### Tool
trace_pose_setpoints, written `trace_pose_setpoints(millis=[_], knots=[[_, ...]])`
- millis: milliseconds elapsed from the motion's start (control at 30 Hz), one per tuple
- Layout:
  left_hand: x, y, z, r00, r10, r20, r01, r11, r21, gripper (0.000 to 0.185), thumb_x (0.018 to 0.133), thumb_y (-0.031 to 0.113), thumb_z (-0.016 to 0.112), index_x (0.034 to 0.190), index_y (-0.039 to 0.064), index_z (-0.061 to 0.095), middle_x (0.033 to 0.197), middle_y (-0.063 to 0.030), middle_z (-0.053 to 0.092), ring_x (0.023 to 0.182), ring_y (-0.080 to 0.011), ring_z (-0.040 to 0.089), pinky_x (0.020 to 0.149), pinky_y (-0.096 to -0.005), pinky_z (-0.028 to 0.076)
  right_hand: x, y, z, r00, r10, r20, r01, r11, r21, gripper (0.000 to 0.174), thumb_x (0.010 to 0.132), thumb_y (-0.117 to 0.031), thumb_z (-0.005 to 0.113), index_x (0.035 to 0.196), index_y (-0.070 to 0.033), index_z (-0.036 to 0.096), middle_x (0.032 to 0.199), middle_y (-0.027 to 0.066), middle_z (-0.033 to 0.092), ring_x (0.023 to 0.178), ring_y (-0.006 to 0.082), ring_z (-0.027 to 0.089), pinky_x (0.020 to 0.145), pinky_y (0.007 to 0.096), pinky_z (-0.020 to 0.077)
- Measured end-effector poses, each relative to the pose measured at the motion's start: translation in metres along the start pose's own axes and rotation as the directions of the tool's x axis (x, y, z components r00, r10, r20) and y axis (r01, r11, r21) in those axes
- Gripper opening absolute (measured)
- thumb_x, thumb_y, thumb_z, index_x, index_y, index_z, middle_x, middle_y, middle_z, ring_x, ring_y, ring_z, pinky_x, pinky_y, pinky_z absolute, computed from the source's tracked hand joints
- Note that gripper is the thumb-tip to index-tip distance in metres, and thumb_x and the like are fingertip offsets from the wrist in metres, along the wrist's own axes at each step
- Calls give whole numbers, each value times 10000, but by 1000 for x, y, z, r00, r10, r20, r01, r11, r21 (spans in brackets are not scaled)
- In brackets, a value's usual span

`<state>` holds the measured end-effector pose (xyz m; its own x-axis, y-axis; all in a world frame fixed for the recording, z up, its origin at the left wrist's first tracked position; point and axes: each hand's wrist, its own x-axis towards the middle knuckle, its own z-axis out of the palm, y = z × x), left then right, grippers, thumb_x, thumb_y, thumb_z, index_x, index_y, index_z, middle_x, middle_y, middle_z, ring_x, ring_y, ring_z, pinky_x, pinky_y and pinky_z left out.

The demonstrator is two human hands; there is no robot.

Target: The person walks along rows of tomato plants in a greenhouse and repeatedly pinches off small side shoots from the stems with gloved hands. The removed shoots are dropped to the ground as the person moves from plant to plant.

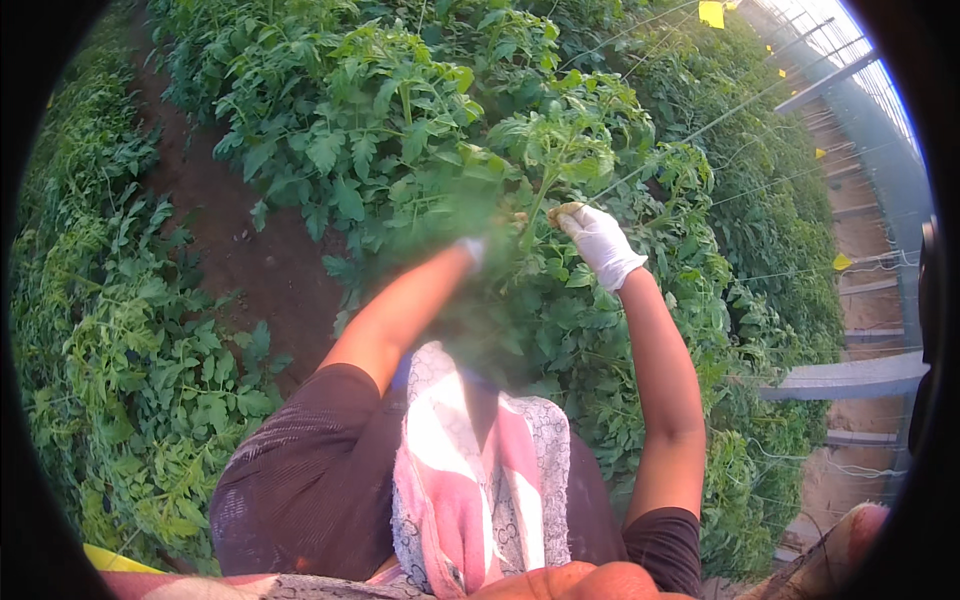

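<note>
A tomato plant with a thick green stem (541, 199) stands before me. My right hand (600, 238), in a white glove with soiled fingertips, is just right of that stem. Its fingers are curled together, but what lies between them is too small to make out. A thin twine (667, 154) slants from beside this hand towards the upper right. On the stem's other side, my left hand (474, 249) reaches into the foliage. Blurred leaves (457, 206) cover most of it, leaving a bit of white glove at the wrist.
Dense tomato rows (127, 360) grow on the left, beyond a bare soil path (247, 255). More plants (780, 225) fill the right side, crossed by strings. Yellow cards (711, 13) hang above them. A grey beam (847, 376) juts in from the right. A patterned cloth (480, 480) hangs over my front.
</note>
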<state>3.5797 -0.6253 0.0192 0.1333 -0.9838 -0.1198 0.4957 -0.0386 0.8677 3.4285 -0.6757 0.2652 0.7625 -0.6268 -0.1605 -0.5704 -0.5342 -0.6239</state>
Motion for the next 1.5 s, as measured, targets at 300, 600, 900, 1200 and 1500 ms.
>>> trace_pose_setpoints(millis=[300,600,900,1200,1500], knots=[[-9,4,17,991,41,131,-61,986,154,355,964,280,609,1244,62,623,1187,-26,639,1031,-97,569,895,-257,461,-16,-41,3,985,3,173,34,977,-211,246,968,-214,530,1126,-87,668,1044,112,703,969,283,667,864,337,512],[-12,1,30,988,69,140,-92,982,164,376,965,288,606,1259,53,609,1202,-33,635,1045,-107,577,902,-259,465,-27,-21,3,980,142,-141,-147,989,-19,250,956,-209,545,1133,-68,651,1010,165,691,899,315,662,806,353,510],[-1,-7,21,996,-23,86,39,982,-185,404,970,284,599,1284,31,581,1226,-46,627,1069,-127,590,920,-270,476,-52,55,27,818,549,-170,-570,812,-124,269,897,-267,586,1045,-67,689,987,180,686,925,351,654,824,409,509],[20,2,-5,977,49,208,-60,997,49,417,1017,296,499,1326,17,535,1317,-93,564,1184,-170,551,1005,-322,463,-11,90,131,896,331,-295,-409,873,-264,308,876,-219,563,1164,-111,570,830,157,679,751,382,649,690,481,510],[30,6,7,969,20,247,-114,920,374,470,990,338,548,1328,12,529,1334,-87,559,1210,-190,540,1036,-343,445,9,119,144,746,655,-124,-594,737,323,333,889,-359,575,1101,-126,683,1044,171,689,981,368,647,830,433,506]])
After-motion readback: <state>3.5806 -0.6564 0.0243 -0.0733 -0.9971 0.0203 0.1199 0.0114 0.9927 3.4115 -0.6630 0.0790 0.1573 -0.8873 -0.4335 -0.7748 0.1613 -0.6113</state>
